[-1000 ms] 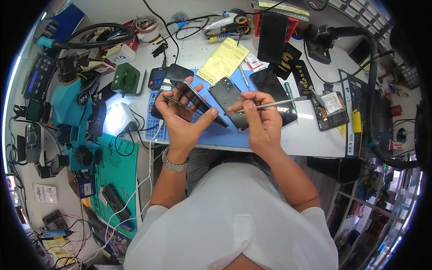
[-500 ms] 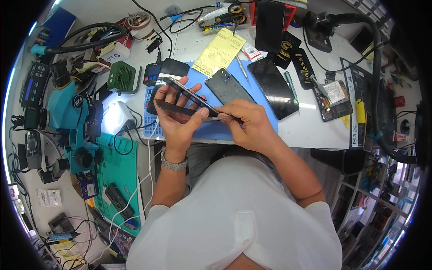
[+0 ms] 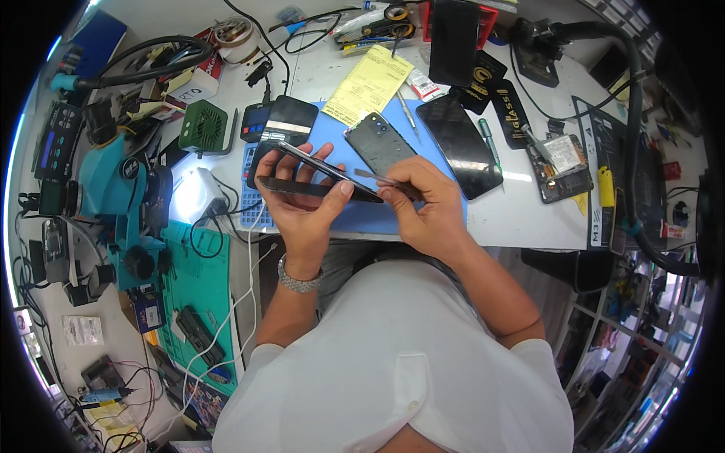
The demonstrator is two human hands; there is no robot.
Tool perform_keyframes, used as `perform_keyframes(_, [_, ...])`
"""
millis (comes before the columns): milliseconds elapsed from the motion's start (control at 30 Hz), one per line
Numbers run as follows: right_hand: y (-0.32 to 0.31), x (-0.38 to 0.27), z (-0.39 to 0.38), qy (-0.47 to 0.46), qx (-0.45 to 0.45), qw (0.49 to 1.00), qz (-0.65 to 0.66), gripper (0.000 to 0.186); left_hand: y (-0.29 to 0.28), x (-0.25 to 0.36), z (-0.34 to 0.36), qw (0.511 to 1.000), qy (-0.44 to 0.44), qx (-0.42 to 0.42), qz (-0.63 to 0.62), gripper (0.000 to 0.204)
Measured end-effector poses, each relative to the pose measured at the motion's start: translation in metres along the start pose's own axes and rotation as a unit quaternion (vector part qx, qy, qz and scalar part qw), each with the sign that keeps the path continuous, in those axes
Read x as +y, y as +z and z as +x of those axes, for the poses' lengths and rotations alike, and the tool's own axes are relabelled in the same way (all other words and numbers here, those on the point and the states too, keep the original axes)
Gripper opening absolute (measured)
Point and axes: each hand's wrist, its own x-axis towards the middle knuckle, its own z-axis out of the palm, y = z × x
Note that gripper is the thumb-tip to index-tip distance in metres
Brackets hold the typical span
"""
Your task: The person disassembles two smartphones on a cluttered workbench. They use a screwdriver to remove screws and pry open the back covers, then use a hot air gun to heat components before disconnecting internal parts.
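Above the blue mat (image 3: 362,220), my left hand (image 3: 306,219) grips a phone whose two slabs stand apart like a wedge. Its dark lower slab (image 3: 291,186) lies along my palm and thumb, while the upper part (image 3: 321,164) leans on my fingers. My right hand (image 3: 432,205) pinches a thin flat metal pry tool (image 3: 368,175), with its blade pointing left beside the phone's right end. My right fingertips are close to that end; whether they touch it I cannot tell. Just beyond lies a dark phone with a worn back (image 3: 377,140).
A black phone (image 3: 462,151), a green screwdriver (image 3: 488,140) and an opened phone (image 3: 563,170) lie to the right. Yellow paper (image 3: 368,87) and a pen-like tool (image 3: 408,117) sit behind. At left stand a teal microscope (image 3: 113,185), a green fan (image 3: 204,128) and white cables (image 3: 251,275).
The pry tool has come away from the phone's right end, and its blade now shows above the slabs. My right hand has turned slightly; my left hand still holds the phone.
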Motion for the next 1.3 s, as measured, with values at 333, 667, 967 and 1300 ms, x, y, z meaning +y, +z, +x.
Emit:
perform_keyframes(333, [0.023,0.002,-0.015,0.119,0.06,0.986,0.097,0.029,0.022,0.017,-0.005,0.948,-0.116,0.139,-0.262,0.06])
perform_keyframes(667, [0.022,-0.005,0.012,0.052,0.112,0.943,0.31,0.026,0.022,0.014,-0.01,0.921,-0.132,0.11,-0.349,0.03])
perform_keyframes(967, [-0.033,-0.019,0.055,0.083,-0.003,0.96,0.266,0.025,-0.011,0.014,0.015,0.956,-0.099,-0.261,-0.094,0.077])
perform_keyframes(1300, [-0.001,-0.023,0.047,-0.011,0.022,0.988,0.151,0.071,0.013,-0.004,0.013,0.967,-0.019,-0.254,-0.005,0.06])
